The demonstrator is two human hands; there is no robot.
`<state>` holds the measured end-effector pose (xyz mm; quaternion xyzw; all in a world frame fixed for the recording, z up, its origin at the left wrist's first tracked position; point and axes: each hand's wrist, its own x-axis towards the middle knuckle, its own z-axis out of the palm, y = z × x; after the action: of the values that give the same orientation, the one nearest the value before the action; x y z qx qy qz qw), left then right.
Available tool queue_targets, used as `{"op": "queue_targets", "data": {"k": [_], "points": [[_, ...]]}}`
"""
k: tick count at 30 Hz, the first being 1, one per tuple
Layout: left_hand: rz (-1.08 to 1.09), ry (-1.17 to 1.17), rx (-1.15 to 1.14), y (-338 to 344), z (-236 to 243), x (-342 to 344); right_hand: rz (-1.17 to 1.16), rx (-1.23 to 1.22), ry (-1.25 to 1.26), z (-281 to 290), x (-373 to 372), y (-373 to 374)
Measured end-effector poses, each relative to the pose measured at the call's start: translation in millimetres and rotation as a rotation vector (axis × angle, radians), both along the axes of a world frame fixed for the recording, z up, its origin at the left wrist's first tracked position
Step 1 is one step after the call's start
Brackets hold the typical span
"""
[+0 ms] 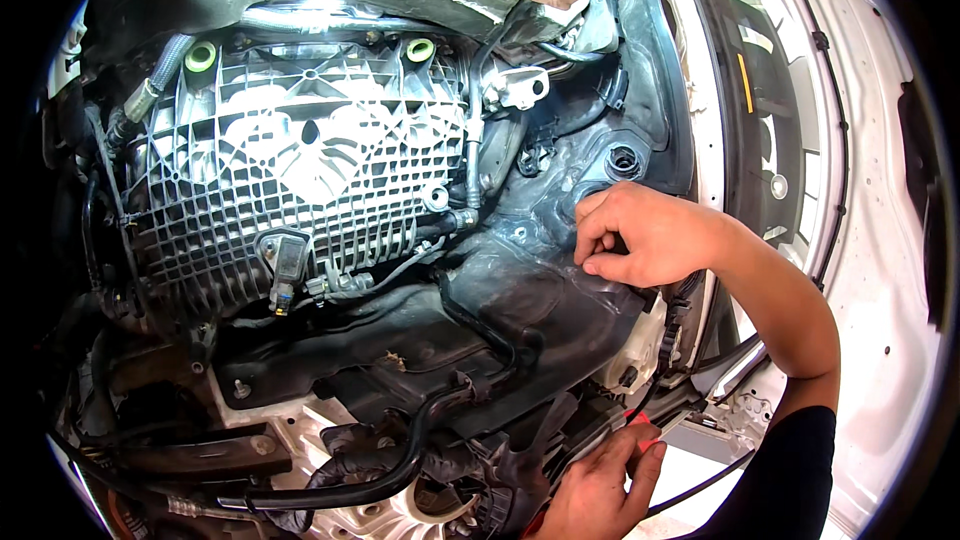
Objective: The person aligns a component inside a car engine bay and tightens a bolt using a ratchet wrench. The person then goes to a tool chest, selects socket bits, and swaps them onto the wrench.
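- red object [643,430], low on the right — up against the left hand [605,485], fingers bent, grip can't be told
- above, the right hand [650,237], fingers curled over the dark panel [550,285] — can't tell what they grasp
- further left, the ribbed engine part [310,175]

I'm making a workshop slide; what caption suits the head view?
Beside a ribbed engine part, the right hand is curled above dark lining; the left hand is lower, by a red object.

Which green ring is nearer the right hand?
The right green ring, top right of the ribbed cover; the left ring, beside the braided hose, sits farther from the right hand.
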<state>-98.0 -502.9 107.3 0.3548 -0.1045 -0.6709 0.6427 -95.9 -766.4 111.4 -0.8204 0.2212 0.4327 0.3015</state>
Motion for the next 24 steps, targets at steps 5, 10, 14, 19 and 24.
{"op": "queue_targets", "data": {"k": [5,10,14,19,24], "points": [[0.070,-0.001,-0.006,-0.4,0.2,-3.8,-0.047,0.054,0.080,-1.0,3.3,-5.6],[0.023,0.029,0.008,-0.3,0.0,-0.1,-0.057,0.054,0.141,-2.6,5.8,-6.1],[0.008,0.000,0.008,1.1,-1.8,-0.1,-0.045,-0.012,0.208,0.4,16.8,0.0],[0.025,0.012,-0.001,1.3,-2.3,-1.1,-0.022,-0.054,0.251,3.1,23.1,3.2],[-0.005,0.030,-0.003,1.6,-2.6,0.5,-0.038,-0.020,0.236,-0.5,17.9,0.7]]}}
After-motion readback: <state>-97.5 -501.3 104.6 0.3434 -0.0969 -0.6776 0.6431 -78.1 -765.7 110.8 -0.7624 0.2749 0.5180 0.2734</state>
